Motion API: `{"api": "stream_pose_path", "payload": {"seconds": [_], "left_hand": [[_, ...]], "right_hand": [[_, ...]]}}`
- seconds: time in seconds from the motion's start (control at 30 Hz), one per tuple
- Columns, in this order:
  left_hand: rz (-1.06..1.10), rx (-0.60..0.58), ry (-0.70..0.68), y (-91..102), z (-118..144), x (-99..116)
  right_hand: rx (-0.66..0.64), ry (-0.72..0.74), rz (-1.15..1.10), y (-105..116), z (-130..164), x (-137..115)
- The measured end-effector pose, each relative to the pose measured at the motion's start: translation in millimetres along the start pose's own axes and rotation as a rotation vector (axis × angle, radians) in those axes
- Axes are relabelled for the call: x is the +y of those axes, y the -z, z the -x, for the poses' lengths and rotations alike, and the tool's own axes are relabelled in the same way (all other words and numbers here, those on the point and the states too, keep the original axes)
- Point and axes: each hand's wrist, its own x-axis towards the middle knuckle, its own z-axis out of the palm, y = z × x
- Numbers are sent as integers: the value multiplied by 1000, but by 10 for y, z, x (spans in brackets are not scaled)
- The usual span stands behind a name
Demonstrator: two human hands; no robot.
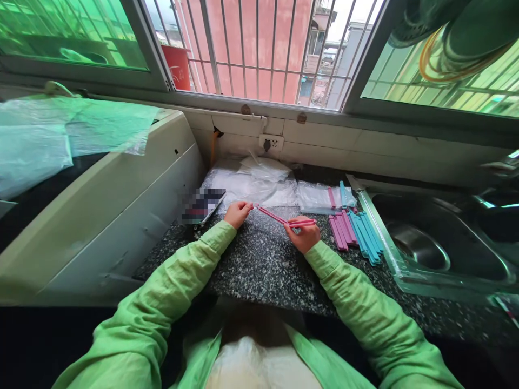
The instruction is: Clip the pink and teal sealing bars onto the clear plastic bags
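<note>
Hands [271, 222] — pink clip [284, 218] between them

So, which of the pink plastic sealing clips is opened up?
The long pink plastic clip held between the left hand and the right hand; its arms spread apart, while the other pink clips lie closed on the speckled counter.

Speckled dark granite counter [259, 265] under barred window [259, 48], daylight, pink building outside; green-tinted side panes. White tiled ledge with wall socket [271, 143]. Steel sink [441, 243] at right, white appliance [101, 205] at left under plastic sheet [60, 129]
</note>
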Motion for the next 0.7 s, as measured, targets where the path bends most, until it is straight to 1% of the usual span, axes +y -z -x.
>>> {"api": "stream_pose_path", "payload": {"seconds": [0.1, 0.17, 0.37, 0.53, 0.7], "left_hand": [[71, -18, 22, -12, 38, -47], [91, -31, 2, -18, 43, -75], [81, -56, -49, -9, 35, -150], [34, -50, -31, -7, 56, -128], [98, -71, 10, -3, 75, -87]], "right_hand": [[-50, 0, -9, 28, 17, -105], [-76, 8, -12, 38, 23, -154], [-79, 12, -16, 35, 32, -179], [-99, 3, 5, 37, 41, -173], [-125, 39, 9, 56, 40, -189]]}}
